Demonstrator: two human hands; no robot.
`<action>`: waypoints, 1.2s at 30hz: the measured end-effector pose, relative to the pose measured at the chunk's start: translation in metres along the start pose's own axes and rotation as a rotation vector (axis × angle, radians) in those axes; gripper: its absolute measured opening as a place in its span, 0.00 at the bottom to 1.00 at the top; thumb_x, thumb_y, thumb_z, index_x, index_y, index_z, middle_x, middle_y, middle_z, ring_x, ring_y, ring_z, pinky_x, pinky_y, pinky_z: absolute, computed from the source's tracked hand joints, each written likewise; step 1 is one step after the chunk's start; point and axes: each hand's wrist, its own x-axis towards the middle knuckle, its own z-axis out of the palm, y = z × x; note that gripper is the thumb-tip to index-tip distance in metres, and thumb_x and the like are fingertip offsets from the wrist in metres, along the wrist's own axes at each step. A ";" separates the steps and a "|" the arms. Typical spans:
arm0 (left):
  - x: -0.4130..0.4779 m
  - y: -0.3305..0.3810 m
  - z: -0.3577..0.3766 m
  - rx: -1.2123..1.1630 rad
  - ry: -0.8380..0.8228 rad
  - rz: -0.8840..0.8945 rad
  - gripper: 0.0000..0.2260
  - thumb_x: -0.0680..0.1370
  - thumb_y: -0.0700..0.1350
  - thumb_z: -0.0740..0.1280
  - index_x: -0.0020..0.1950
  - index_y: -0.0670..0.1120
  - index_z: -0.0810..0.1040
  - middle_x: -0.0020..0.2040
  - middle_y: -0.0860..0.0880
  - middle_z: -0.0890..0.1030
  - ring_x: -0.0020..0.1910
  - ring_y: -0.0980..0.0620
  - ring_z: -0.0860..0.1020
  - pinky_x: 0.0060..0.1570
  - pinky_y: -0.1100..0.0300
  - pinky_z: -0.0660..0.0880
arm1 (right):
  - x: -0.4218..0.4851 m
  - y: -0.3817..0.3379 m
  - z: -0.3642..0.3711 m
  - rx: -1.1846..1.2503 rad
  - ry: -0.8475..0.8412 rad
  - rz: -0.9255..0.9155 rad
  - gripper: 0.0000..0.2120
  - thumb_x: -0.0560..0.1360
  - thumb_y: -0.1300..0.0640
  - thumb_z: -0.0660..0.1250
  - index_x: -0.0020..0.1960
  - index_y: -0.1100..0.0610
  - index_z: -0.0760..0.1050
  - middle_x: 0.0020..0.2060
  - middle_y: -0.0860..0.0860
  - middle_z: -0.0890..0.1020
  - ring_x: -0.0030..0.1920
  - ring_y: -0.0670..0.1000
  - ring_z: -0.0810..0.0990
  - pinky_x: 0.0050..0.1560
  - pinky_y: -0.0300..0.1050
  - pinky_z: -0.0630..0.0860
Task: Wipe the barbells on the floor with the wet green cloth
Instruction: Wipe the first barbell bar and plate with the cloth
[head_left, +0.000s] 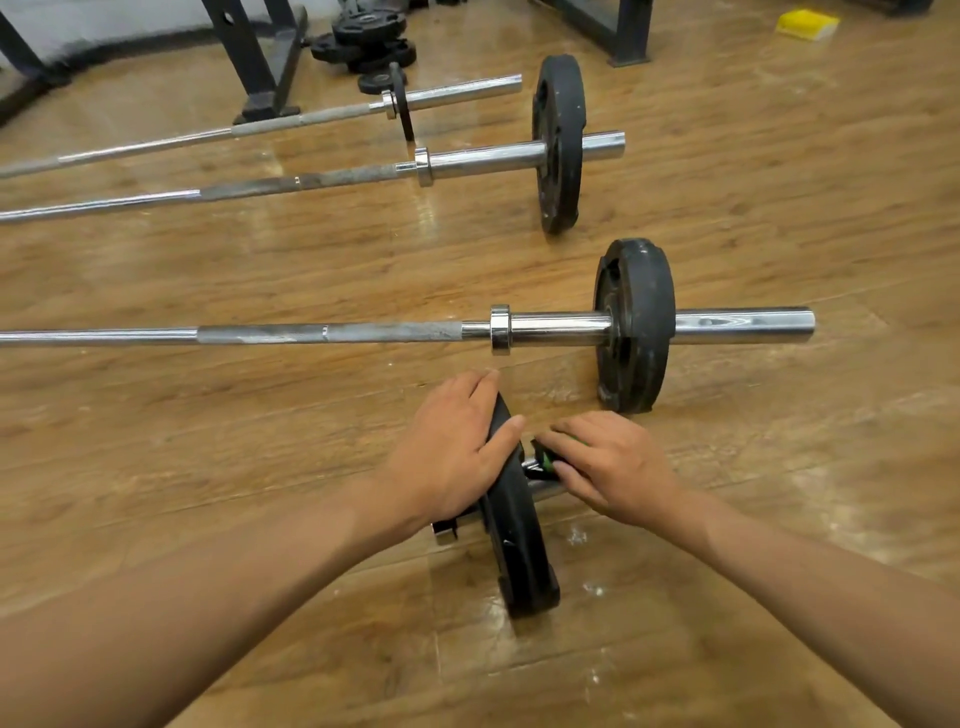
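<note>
Our left hand (452, 447) grips the rim of the plate (519, 551) on the nearest barbell (445, 532), thumb on the outer face, steadying it. Right hand (608, 462) is curled over the green cloth (546, 458), pressing it onto the sleeve (544, 488) just outboard of the plate; the cloth is mostly hidden. Sleeve axis runs roughly left-right, so we'd wipe rightward, away from the plate. Floor (779, 519) that side is open. Next barbell (332, 332) lies parallel, well apart beyond.
</note>
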 end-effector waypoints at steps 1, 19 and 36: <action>0.000 0.000 0.000 0.005 0.003 0.001 0.36 0.81 0.62 0.48 0.82 0.40 0.61 0.80 0.43 0.66 0.79 0.46 0.63 0.78 0.56 0.55 | 0.006 -0.002 0.002 0.056 0.027 0.180 0.20 0.85 0.46 0.55 0.54 0.56 0.81 0.44 0.50 0.80 0.44 0.56 0.80 0.42 0.51 0.75; -0.048 0.006 0.019 0.317 0.113 0.522 0.35 0.85 0.62 0.51 0.80 0.34 0.64 0.80 0.35 0.65 0.81 0.38 0.62 0.80 0.44 0.59 | -0.035 -0.021 -0.018 0.028 -0.002 -0.101 0.18 0.84 0.51 0.59 0.66 0.60 0.80 0.58 0.57 0.81 0.49 0.57 0.79 0.48 0.53 0.76; -0.037 -0.002 0.027 0.117 0.124 0.681 0.39 0.78 0.66 0.61 0.75 0.34 0.73 0.76 0.37 0.73 0.78 0.39 0.69 0.75 0.39 0.66 | -0.054 -0.034 -0.024 0.207 0.064 0.414 0.19 0.81 0.46 0.57 0.55 0.53 0.83 0.45 0.49 0.82 0.40 0.55 0.82 0.34 0.47 0.74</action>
